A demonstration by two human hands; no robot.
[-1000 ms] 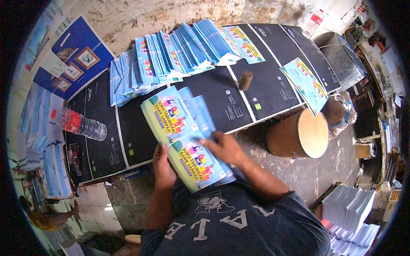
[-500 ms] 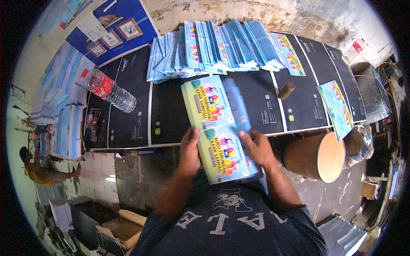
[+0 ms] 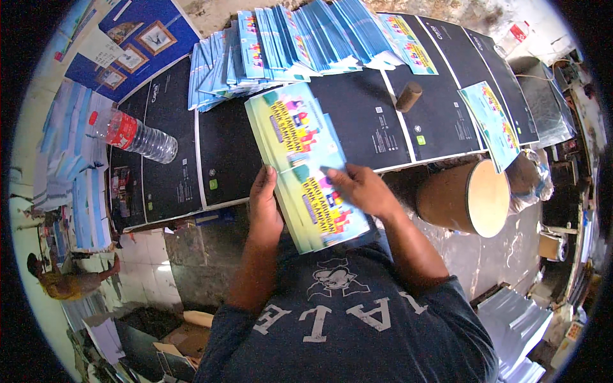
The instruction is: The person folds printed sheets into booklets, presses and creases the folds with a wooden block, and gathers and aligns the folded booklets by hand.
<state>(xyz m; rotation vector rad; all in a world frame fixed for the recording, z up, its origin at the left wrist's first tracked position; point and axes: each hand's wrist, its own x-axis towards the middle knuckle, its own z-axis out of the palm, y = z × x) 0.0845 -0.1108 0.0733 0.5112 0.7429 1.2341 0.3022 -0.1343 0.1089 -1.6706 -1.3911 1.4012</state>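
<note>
printed sheet stack [image 3: 306,166] | colourful covers (blue, green, yellow) | flat, overhanging table edge

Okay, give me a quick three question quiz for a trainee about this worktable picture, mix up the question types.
1. True or false: the left hand grips the left edge of the colourful booklet stack.
2. Multiple choice: the plastic bottle with the red label is A) standing upright, B) lying on its side on the black sheets, C) held in the right hand.
3. Fill in: the small brown cylinder lies on the table to the ____ of the booklet stack.

Key
1. True: the left hand holds the edge while the right hand lies flat on the cover.
2. B.
3. Right.
</note>
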